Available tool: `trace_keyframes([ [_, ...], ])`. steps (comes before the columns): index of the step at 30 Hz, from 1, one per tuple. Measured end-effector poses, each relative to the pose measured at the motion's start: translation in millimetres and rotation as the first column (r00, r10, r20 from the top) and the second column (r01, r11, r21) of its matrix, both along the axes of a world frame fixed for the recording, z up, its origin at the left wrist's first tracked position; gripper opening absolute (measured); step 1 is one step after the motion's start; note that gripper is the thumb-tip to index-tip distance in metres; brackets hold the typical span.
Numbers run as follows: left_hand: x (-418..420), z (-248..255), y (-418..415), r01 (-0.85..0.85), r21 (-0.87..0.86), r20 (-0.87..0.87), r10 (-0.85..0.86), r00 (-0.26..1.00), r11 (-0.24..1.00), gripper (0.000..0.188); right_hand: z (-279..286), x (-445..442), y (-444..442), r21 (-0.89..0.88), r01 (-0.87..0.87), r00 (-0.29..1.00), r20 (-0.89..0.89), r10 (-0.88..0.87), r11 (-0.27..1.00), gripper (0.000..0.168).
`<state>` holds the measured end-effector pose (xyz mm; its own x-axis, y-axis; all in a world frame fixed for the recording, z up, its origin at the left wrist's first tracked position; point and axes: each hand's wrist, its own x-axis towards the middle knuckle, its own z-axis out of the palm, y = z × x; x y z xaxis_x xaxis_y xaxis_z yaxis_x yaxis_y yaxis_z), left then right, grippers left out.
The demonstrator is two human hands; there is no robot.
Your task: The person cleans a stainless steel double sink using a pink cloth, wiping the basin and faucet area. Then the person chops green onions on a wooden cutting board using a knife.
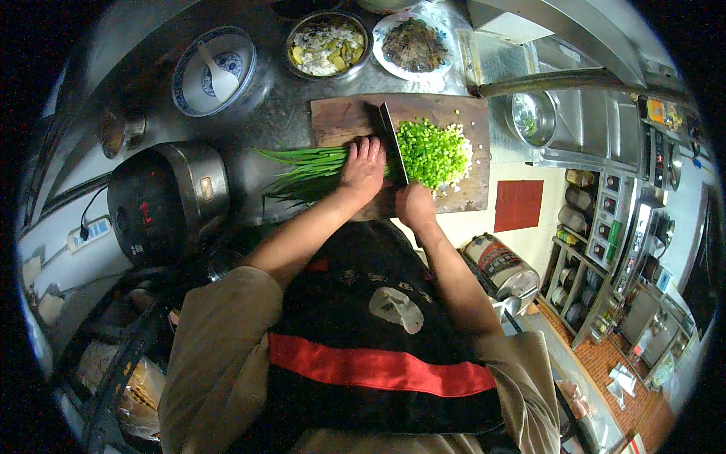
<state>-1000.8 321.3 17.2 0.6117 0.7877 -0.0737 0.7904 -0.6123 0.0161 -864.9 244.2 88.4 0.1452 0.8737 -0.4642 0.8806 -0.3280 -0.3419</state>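
My right hand (416,205) grips the handle of a cleaver (393,143), whose blade stands on edge across a wooden cutting board (340,116). Left of the blade, my left hand (364,167) presses down on a bunch of green onions (309,164), with the fingertips close to the steel. The long green ends stick out past the board's left edge onto the metal counter. Against the blade's right side lies a heap of chopped green onion (434,153), green in the middle and whiter along its right rim. A few loose bits are scattered around it.
A black rice cooker (167,201) stands at the left. Behind the board are a blue-and-white bowl (190,85) with a white spoon (218,76), a bowl of food (328,44) and a plate of dark food (417,45). A steel bowl (533,116) sits to the right.
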Motion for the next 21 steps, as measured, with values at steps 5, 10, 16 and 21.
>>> trace_keyframes([
  [5, -2.5, 59.9, 8.1, -0.017, -0.303, 0.144, 0.064, 0.987, 0.953, 0.108, 9.6, 15.9, -3.2, 0.076, 0.247, 0.956, -0.18, -0.23, 0.966, 0.025],
  [10, -10.1, 76.2, 7.9, -0.02, -0.296, 0.104, 0.053, 0.993, 0.955, 0.117, 49.5, 12.5, -14.1, 0.034, 0.286, 0.941, -0.198, -0.274, 0.958, 0.027],
  [16, -10.8, 65.2, 8.1, 0.015, -0.325, 0.011, -0.012, 1.0, 0.946, 0.095, 71.1, 1.0, -30.7, -0.028, 0.181, 0.979, -0.095, -0.182, 0.983, 0.024],
  [21, -11.8, 55.3, 5.0, 0.021, -0.291, 0.008, -0.02, 1.0, 0.956, 0.086, 56.7, -3.4, -34.5, -0.042, 0.183, 0.982, -0.047, -0.185, 0.982, 0.025],
])
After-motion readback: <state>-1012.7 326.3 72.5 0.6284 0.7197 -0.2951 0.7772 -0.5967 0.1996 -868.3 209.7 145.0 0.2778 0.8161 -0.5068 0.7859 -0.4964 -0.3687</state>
